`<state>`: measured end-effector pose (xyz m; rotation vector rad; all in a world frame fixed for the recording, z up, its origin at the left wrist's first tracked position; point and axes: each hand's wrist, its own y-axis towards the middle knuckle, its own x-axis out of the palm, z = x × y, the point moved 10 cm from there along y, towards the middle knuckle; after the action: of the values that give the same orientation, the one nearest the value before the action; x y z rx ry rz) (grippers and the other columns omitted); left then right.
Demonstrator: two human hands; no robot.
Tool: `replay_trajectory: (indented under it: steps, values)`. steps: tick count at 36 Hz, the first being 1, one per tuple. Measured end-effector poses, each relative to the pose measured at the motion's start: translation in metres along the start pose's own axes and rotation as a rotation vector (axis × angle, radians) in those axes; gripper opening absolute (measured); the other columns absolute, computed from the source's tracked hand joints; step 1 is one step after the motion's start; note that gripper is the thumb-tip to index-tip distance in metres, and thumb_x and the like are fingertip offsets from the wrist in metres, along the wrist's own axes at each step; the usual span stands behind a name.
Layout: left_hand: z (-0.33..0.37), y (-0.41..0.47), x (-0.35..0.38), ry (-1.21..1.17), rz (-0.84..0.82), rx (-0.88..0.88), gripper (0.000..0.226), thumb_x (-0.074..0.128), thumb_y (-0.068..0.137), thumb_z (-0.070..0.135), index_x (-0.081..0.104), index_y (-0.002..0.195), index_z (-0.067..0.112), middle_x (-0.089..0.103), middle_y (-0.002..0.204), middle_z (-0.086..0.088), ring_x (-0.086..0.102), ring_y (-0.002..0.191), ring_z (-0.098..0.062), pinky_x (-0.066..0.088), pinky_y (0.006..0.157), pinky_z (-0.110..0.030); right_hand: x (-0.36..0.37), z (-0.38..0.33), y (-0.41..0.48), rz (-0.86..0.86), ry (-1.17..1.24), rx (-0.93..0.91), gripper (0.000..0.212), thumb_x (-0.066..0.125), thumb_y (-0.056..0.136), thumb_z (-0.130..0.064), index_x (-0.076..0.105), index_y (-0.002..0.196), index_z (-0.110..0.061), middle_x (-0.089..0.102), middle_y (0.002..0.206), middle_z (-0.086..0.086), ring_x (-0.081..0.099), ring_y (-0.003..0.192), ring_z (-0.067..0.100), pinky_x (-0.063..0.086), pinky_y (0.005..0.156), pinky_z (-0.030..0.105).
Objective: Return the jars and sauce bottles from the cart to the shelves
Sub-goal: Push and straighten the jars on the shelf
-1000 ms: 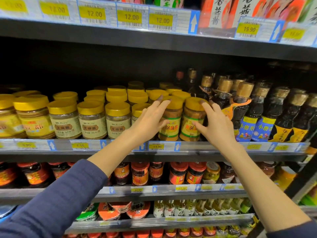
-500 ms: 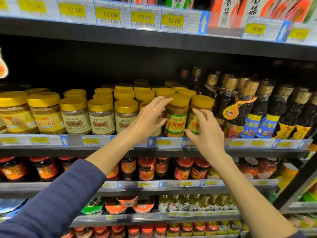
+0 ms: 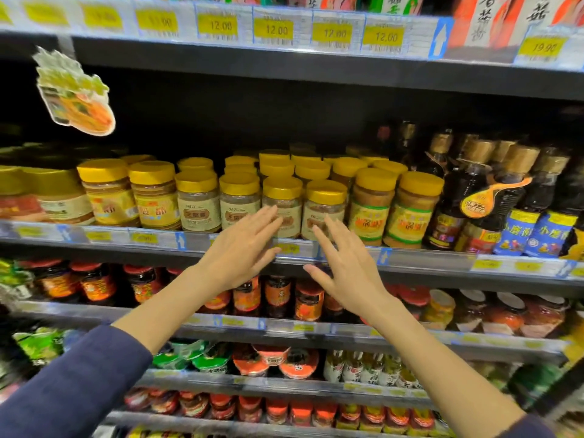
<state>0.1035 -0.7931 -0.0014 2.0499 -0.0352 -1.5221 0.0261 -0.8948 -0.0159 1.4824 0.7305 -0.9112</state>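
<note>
Yellow-lidded jars stand in rows on the middle shelf [image 3: 426,259]. Two with green-and-yellow labels, the left jar [image 3: 370,205] and the right jar [image 3: 414,210], stand at the row's right end beside dark sauce bottles [image 3: 474,200]. My left hand [image 3: 243,248] is held in front of the shelf edge, fingers straight, fingertips before a white-labelled jar [image 3: 282,202]. My right hand [image 3: 344,267] is spread beside it, fingertips before the neighbouring white-labelled jar [image 3: 325,210]. Neither hand holds anything. The cart is out of view.
Red-lidded jars [image 3: 275,295] fill the shelf below, with small bottles [image 3: 363,368] and tubs lower down. Price tags [image 3: 275,28] line the top shelf edge. A cardboard promo sign [image 3: 76,93] sticks out at the upper left.
Both hands have let go of the two green-labelled jars and drawn back down and left, away from the shelf. The jars now stand on the shelf. The view has shifted left.
</note>
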Motion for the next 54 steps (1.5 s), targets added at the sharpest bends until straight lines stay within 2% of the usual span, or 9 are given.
replay_trajectory:
  steps: [3,10,14,20,25,33,42,49,54]
  values:
    - [-0.006,-0.002,0.01,0.013,-0.054,-0.035,0.066,0.034,0.094,0.047,0.025,0.146,0.007,0.021,0.154,-0.012,0.026,0.141,-0.025,0.022,0.113,-0.037,0.002,0.001,0.006,-0.027,-0.018,-0.009,0.075,0.035,0.087,-0.057,0.031,0.145,-0.008,0.021,0.154,0.014,0.024,0.142,0.032,0.026,0.112,0.046]
    - [-0.017,-0.003,0.026,0.006,-0.142,-0.083,0.083,-0.002,0.084,0.058,0.006,0.149,0.008,0.001,0.158,-0.008,0.011,0.145,-0.019,0.012,0.116,-0.034,0.005,0.012,0.009,-0.068,-0.05,-0.033,0.084,0.015,0.085,-0.064,0.011,0.15,-0.011,0.002,0.158,0.003,0.005,0.146,0.02,0.009,0.116,0.036]
    - [-0.019,-0.002,0.028,-0.008,-0.14,-0.083,0.085,-0.005,0.081,0.061,-0.003,0.149,0.01,-0.008,0.157,-0.006,0.003,0.146,-0.016,0.008,0.116,-0.032,0.005,0.018,0.011,-0.08,-0.023,-0.041,0.083,0.017,0.086,-0.065,0.009,0.149,-0.012,0.004,0.158,0.002,0.008,0.146,0.019,0.015,0.119,0.038]
    - [-0.016,0.001,0.029,-0.035,-0.141,-0.089,0.079,0.013,0.089,0.058,-0.005,0.149,0.009,-0.016,0.155,-0.004,0.001,0.146,-0.016,0.008,0.117,-0.034,0.005,0.026,0.014,-0.1,0.025,-0.068,0.086,0.011,0.085,-0.069,0.011,0.15,-0.013,0.004,0.159,0.002,0.01,0.146,0.018,0.02,0.118,0.039]
    - [-0.019,0.003,0.034,-0.05,-0.16,-0.105,0.082,0.008,0.087,0.061,-0.008,0.149,0.009,-0.022,0.149,-0.001,0.0,0.146,-0.013,0.006,0.118,-0.033,0.003,0.027,0.016,-0.091,0.073,-0.079,0.082,0.025,0.086,-0.064,0.014,0.15,-0.013,0.005,0.159,0.003,0.012,0.145,0.018,0.022,0.116,0.034]
    - [-0.02,0.004,0.033,-0.039,-0.113,-0.113,0.083,0.01,0.087,0.062,-0.002,0.149,0.008,-0.017,0.151,-0.002,0.003,0.146,-0.013,0.005,0.116,-0.029,0.007,0.029,0.02,-0.097,0.017,-0.092,0.082,0.027,0.087,-0.066,0.018,0.149,-0.014,0.008,0.158,0.007,0.02,0.144,0.025,0.032,0.109,0.036]
    - [-0.025,-0.005,0.008,-0.099,-0.052,-0.113,0.08,0.012,0.088,0.063,0.012,0.149,0.011,0.005,0.157,-0.002,0.002,0.14,-0.005,0.005,0.115,-0.024,-0.001,-0.004,0.025,-0.052,0.0,-0.172,0.07,0.034,0.091,-0.055,0.038,0.141,-0.007,0.033,0.149,0.018,0.039,0.134,0.032,0.029,0.109,0.042]
    - [-0.069,-0.041,-0.017,-0.051,-0.039,-0.132,0.071,0.022,0.093,0.056,0.036,0.142,0.006,0.033,0.149,-0.01,0.034,0.137,-0.019,0.021,0.111,-0.03,0.008,-0.072,0.043,-0.115,0.12,-0.332,0.071,0.028,0.091,-0.057,0.034,0.143,-0.008,0.032,0.15,0.015,0.033,0.138,0.029,0.024,0.111,0.039]
    - [-0.111,-0.065,-0.023,0.008,-0.044,-0.148,0.069,0.025,0.094,0.053,0.041,0.139,0.003,0.037,0.147,-0.013,0.038,0.135,-0.025,0.026,0.11,-0.036,0.017,-0.101,0.066,-0.12,0.157,-0.297,0.074,0.023,0.086,-0.058,0.019,0.148,-0.018,0.01,0.158,0.005,0.015,0.145,0.023,0.015,0.114,0.03]
